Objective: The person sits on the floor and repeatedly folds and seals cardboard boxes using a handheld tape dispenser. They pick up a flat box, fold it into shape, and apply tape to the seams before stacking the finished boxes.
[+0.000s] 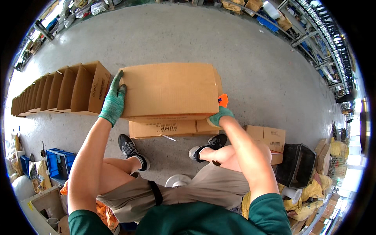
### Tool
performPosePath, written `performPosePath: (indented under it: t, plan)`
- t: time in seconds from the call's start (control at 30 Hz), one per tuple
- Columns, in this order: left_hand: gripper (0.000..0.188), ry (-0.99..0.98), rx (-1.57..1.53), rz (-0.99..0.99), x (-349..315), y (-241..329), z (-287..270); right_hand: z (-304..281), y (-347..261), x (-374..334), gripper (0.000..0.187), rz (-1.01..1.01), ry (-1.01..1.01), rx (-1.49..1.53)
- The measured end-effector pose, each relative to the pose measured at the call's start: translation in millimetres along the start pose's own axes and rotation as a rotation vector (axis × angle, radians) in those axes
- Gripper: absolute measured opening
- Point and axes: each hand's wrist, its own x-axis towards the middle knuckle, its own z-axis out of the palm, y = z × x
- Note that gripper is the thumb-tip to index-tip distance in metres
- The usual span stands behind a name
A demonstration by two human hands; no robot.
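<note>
My left hand (113,100) and right hand (219,116), both gloved, keep a closed grip on the flat brown carton (170,91) above the printed brown carton stack (172,128).

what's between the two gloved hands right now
In the head view, a flat folded cardboard box spans the whole stretch: the left hand grips its left edge, the right hand its lower right corner beside an orange tool.
</note>
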Motion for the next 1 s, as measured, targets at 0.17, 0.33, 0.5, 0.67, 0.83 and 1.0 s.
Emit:
performPosePath:
  t: [0.17, 0.33, 0.5, 0.67, 0.83, 1.0]
  plan:
    - [0.051, -0.024, -0.08, -0.004, 4.4, 13.7, 8.4, 61.6, 55.0, 55.3, 0.042, -0.098, 0.362, 0.041]
    - [0.051, 0.003, -0.123, 0.009, -1.9, 13.0, 4.3, -59.3, 67.2, 51.0, 0.041, -0.254, 0.382, 1.396]
    - [0.05, 0.013, -0.066, 0.023, -0.1, 16.6, 8.3, -170.6, 13.4, -26.5, 0.052, -0.755, 0.561, 1.435]
    - [0.049, 0.067, -0.014, 0.101, 0.3, 17.7, 11.7, -185.9, -51.9, -49.7, 0.042, -0.872, 0.272, 0.931]
    - [0.05, 0.103, 0.018, 0.126, -3.0, 25.6, 14.7, -172.7, -67.0, -17.7, 0.035, -0.87, -0.018, 0.967]
    - [0.049, 0.213, 0.385, 0.265, -1.9, 49.4, 8.8, -173.9, -58.9, -15.2, 0.041, -0.835, 0.009, 0.846]
